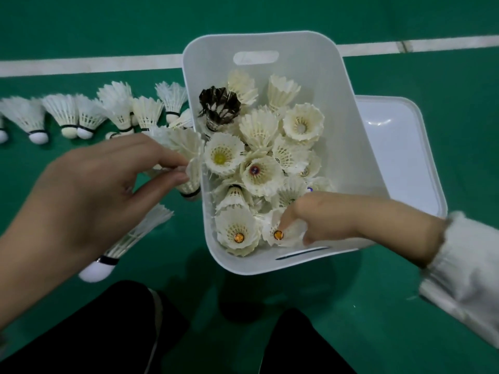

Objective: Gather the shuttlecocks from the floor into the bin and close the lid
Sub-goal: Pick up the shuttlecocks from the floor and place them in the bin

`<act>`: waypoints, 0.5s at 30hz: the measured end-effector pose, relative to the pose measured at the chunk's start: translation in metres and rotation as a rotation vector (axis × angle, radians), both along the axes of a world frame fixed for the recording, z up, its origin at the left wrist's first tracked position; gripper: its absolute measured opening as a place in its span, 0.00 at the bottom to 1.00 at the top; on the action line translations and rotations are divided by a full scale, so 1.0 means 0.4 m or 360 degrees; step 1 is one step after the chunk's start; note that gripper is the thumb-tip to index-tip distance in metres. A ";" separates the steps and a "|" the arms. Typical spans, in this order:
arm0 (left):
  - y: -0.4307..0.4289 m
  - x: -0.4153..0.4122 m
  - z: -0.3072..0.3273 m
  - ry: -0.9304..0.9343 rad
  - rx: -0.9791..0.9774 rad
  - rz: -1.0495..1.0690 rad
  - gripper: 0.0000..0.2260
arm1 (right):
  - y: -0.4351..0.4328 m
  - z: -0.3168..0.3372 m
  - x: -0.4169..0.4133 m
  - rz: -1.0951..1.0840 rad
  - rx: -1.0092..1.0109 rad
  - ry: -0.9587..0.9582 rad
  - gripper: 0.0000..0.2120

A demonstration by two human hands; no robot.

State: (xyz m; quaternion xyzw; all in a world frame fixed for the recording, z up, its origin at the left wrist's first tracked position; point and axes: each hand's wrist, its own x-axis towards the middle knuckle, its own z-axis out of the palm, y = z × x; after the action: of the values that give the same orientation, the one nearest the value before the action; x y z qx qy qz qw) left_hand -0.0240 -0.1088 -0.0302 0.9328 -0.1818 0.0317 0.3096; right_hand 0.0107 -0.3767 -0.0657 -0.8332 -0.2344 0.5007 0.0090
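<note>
Floor by my knees: one loose shuttlecock [135, 236] lies on its side on the green floor [432, 76], round tip toward me.
Left hand: my left hand [89, 193] has its fingers [167, 157] pinching the left shuttlecock [190, 157] by its feathers. It is right at the bin's left edge, not yet inside.
Right hand: my right hand [332, 220] is down in the near end of the bin. Its fingers look to be pinching the right shuttlecock [280, 234] by the feather skirt.
Bin: the white bin [345, 144] is open and holds a big pile [259, 171].
Lid: the lid [399, 147] lies flat on the floor, just beside the bin's right side.
Far floor: a row of shuttlecocks [89, 114] lies left of the bin.
How they feel: I think they are very light. The feathers are thin and would bend or snap if squeezed.
Where I would hold: the round tip, or the feathers close to it, with a soft pinch.
</note>
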 end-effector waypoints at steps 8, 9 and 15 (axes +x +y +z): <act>0.002 -0.018 0.023 -0.0046 0.0013 -0.0036 0.07 | 0.070 0.202 0.014 -0.0648 0.1150 -0.0611 0.11; 0.003 -0.019 0.027 -0.0046 0.0013 -0.0039 0.07 | 0.094 0.199 0.013 -0.0545 0.1224 -0.0666 0.13; 0.013 -0.027 0.041 -0.0056 -0.0009 -0.0035 0.06 | 0.206 0.146 0.018 -0.0188 0.1336 -0.0798 0.11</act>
State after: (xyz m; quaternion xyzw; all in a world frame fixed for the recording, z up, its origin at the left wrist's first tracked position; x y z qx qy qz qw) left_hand -0.0347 -0.1038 -0.0138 0.9292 -0.1973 0.0454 0.3091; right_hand 0.0179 -0.2941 -0.0073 -0.8644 -0.3632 0.1456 0.3156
